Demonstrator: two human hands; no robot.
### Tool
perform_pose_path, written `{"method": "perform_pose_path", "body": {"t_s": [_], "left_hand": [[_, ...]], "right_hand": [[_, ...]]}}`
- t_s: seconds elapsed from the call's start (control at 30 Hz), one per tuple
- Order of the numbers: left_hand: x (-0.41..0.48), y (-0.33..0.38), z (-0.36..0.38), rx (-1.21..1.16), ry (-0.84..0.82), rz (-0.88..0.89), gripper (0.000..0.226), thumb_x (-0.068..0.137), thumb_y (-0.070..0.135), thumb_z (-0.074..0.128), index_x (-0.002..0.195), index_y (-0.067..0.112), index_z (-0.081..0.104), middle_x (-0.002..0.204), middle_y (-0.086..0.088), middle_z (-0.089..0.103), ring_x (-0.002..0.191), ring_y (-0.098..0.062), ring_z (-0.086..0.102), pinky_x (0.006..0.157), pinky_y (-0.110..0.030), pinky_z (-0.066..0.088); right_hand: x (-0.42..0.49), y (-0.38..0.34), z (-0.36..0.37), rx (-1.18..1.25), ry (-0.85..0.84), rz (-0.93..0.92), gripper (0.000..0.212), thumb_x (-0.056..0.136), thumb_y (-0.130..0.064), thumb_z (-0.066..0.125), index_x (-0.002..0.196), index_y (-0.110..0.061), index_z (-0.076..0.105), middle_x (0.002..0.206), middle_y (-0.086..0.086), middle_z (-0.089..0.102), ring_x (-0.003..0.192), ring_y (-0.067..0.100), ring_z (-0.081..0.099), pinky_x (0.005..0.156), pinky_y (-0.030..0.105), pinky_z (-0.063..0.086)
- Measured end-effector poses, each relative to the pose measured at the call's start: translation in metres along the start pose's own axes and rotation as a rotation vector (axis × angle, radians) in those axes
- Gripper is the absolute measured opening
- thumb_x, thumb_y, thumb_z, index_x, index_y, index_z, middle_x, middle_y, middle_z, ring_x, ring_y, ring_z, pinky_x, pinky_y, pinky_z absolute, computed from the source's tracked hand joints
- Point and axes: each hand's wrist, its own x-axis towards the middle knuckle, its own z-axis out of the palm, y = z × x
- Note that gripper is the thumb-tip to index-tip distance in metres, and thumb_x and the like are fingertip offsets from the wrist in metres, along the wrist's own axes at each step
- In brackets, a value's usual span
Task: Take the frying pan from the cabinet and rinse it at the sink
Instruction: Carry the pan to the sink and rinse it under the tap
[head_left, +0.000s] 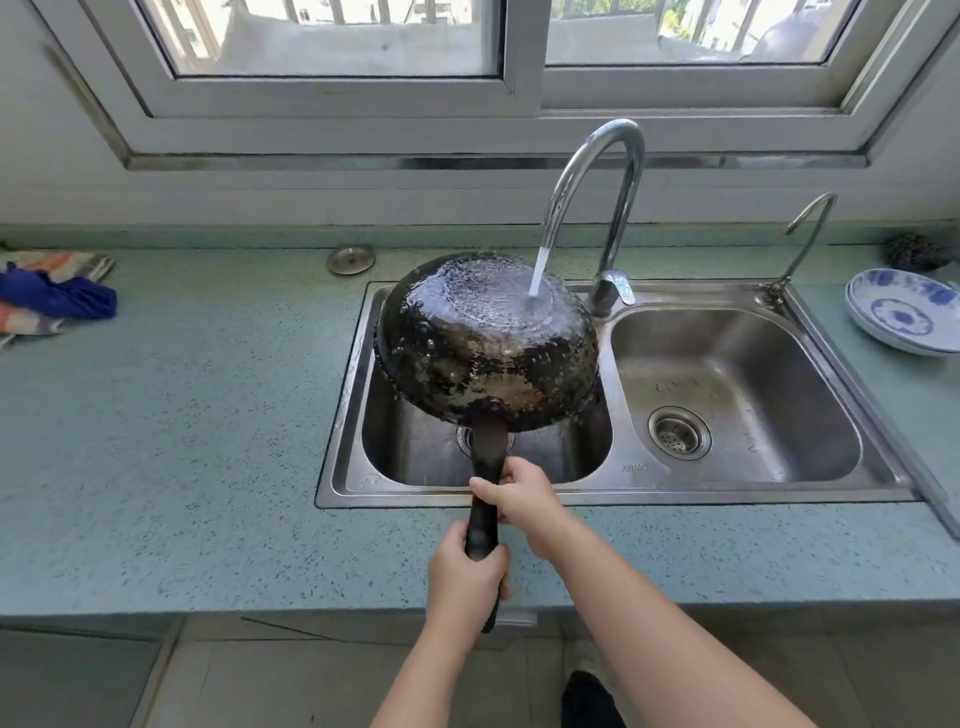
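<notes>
step: rinse, in progress | pan (485, 343) bottom-up over left basin of sink (727, 491), tap (592, 171) water on its base | your L grip (467, 577) + R grip (514, 499) both wrapped on handle (485, 447) | next, prob: roll wrists, turn pan, rinse inside, rim over basin

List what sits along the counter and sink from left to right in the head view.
Crumpled cloths → round metal sink plug → frying pan → exposed drain strainer → small tap → blue-and-white plates.
</notes>
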Motion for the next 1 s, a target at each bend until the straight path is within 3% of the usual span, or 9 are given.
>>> {"method": "perform_pose_path", "body": {"t_s": [0.13,0.23,0.37,0.53,0.6,0.7,0.83,0.93,1.0], "left_hand": [[-0.004,0.001,-0.002,0.038,0.039,0.011,0.016,0.079,0.004,0.057,0.073,0.019,0.053,0.056,-0.005,0.055,0.034,-0.010,0.051,0.042,-0.022,0.045],[-0.004,0.002,-0.005,0.080,0.087,0.028,0.015,0.081,0.006,0.057,0.075,0.019,0.053,0.063,-0.004,0.056,0.040,-0.015,0.056,0.038,-0.018,0.042],[-0.004,0.007,-0.010,0.140,0.111,0.025,0.011,0.081,0.005,0.055,0.078,0.015,0.052,0.063,-0.003,0.055,0.048,-0.022,0.058,0.042,-0.024,0.044],[-0.003,0.012,-0.016,0.128,0.090,0.011,0.015,0.082,0.004,0.054,0.075,0.016,0.048,0.068,-0.006,0.056,0.047,-0.019,0.058,0.032,-0.011,0.035],[-0.002,0.013,-0.017,0.044,0.059,-0.046,0.015,0.081,0.002,0.055,0.075,0.013,0.047,0.064,-0.006,0.055,0.043,-0.017,0.055,0.034,-0.015,0.038],[-0.002,0.014,-0.016,-0.286,-0.057,-0.222,0.008,0.084,-0.001,0.054,0.084,0.005,0.049,0.058,-0.007,0.051,0.039,-0.015,0.047,0.037,-0.022,0.039],[-0.002,0.016,-0.018,-0.640,-0.246,-0.422,0.011,0.089,0.004,0.050,0.079,0.009,0.049,0.050,-0.002,0.047,0.032,-0.006,0.042,0.032,-0.015,0.034],[-0.002,0.018,-0.022,-0.728,-0.377,-0.488,0.019,0.089,0.009,0.048,0.071,0.013,0.048,0.044,0.005,0.044,0.029,-0.002,0.039,0.029,-0.012,0.030],[-0.001,0.020,-0.022,-0.678,-0.361,-0.453,0.019,0.089,0.006,0.046,0.071,0.014,0.045,0.042,0.006,0.042,0.029,-0.002,0.038,0.029,-0.011,0.027]], "right_hand": [[-0.004,-0.002,0.001,0.091,-0.053,0.010,0.013,0.087,-0.014,0.062,0.079,-0.019,0.053,0.076,-0.001,0.055,0.076,0.017,0.054,0.066,0.028,0.045],[-0.008,-0.006,0.004,0.136,-0.100,0.006,0.005,0.090,-0.011,0.057,0.090,-0.009,0.052,0.074,-0.001,0.053,0.068,0.011,0.052,0.058,0.022,0.045],[-0.010,-0.010,0.009,0.202,-0.124,0.017,0.007,0.091,-0.010,0.055,0.096,-0.007,0.052,0.075,0.000,0.053,0.066,0.012,0.053,0.060,0.023,0.046],[-0.011,-0.013,0.009,0.223,-0.152,0.032,0.007,0.093,-0.011,0.051,0.098,-0.006,0.051,0.077,0.002,0.055,0.068,0.013,0.056,0.064,0.023,0.050],[-0.011,-0.013,0.007,0.226,-0.158,0.035,0.004,0.094,-0.011,0.050,0.091,-0.008,0.053,0.077,0.002,0.055,0.069,0.013,0.056,0.065,0.023,0.051],[-0.011,-0.013,0.004,0.210,-0.150,0.032,0.013,0.094,-0.013,0.050,0.081,-0.016,0.052,0.076,0.001,0.056,0.069,0.014,0.056,0.069,0.026,0.050],[-0.012,-0.011,0.000,0.224,-0.158,0.037,0.013,0.095,-0.014,0.049,0.081,-0.015,0.052,0.074,0.002,0.057,0.064,0.013,0.056,0.068,0.026,0.049],[-0.013,-0.012,-0.001,0.240,-0.166,0.046,0.010,0.096,-0.016,0.048,0.091,-0.008,0.052,0.074,0.004,0.058,0.063,0.013,0.057,0.065,0.023,0.051],[-0.014,-0.012,-0.002,0.236,-0.169,0.054,0.012,0.097,-0.017,0.045,0.096,-0.006,0.050,0.078,0.007,0.059,0.067,0.015,0.058,0.065,0.023,0.052]]}}
